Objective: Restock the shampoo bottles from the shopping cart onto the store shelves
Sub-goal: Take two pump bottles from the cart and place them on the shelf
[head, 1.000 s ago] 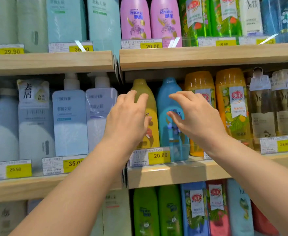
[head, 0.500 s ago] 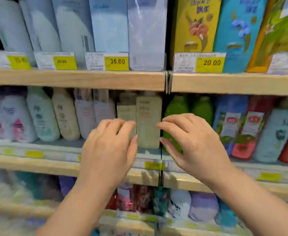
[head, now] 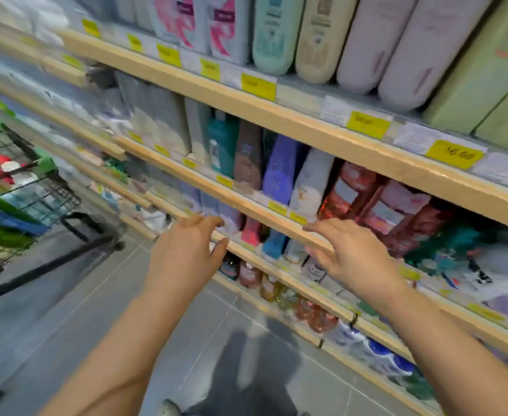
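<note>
My left hand (head: pixel 183 253) and my right hand (head: pixel 355 256) hang in the air in front of the lower shelves, fingers loosely spread, holding nothing. The wire shopping cart (head: pixel 21 187) stands at the far left and holds green, blue and red bottles (head: pixel 3 223). Wooden shelves (head: pixel 291 118) full of shampoo bottles run diagonally across the view. Pale upright bottles (head: pixel 364 40) fill the top row and darker ones (head: pixel 279 169) the row beneath. The picture is blurred by motion.
Yellow price tags (head: pixel 454 153) line the shelf edges. Grey floor tiles (head: pixel 66 310) lie between the cart and the shelves. A dark shadow (head: pixel 246 373) falls on the floor below my arms.
The view has swung down and to the left, from the middle shelves to the lower ones, bringing the cart and floor into sight. Both hands stayed empty and dropped with the view.
</note>
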A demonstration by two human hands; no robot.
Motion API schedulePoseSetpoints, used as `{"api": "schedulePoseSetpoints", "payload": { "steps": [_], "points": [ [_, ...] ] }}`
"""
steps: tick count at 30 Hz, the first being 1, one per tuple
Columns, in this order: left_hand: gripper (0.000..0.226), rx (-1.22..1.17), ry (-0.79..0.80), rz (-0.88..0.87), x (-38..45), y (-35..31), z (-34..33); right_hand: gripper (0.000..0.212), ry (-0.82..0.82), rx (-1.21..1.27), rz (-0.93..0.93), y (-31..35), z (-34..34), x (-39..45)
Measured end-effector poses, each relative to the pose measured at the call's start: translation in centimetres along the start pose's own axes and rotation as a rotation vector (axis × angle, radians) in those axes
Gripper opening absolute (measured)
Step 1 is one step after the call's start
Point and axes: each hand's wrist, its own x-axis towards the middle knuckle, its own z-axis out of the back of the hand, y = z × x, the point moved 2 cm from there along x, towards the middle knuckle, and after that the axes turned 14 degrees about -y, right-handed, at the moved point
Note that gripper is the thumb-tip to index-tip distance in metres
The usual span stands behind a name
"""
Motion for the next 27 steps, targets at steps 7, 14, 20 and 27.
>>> {"api": "schedulePoseSetpoints", "payload": {
  "steps": [7, 14, 20, 27],
  "points": [
    [0.034, 0.146, 0.186, 0.223, -1.8, 18.3, 2.6, 0.036, 0.225, 0.207, -0.105, 13.4, -10.5, 5.1],
    [0.037, 0.201, 0.285, 0.453, -4.1, 31.2, 5.9, 0.036, 0.451, 0.332, -0.063, 24.4, -18.0, 9.1],
    [0.035, 0.169, 0.247, 0.639, -1.9, 38.1, 7.5, 0.035, 0.513, 0.4, 0.013, 30.6, -21.6, 15.9],
    [0.033, 0.201, 0.149, 0.866, 3.4, 46.2, 8.7, 0.036, 0.615, 0.408, 0.227, 37.6, -27.6, 27.0]
  ]
}}
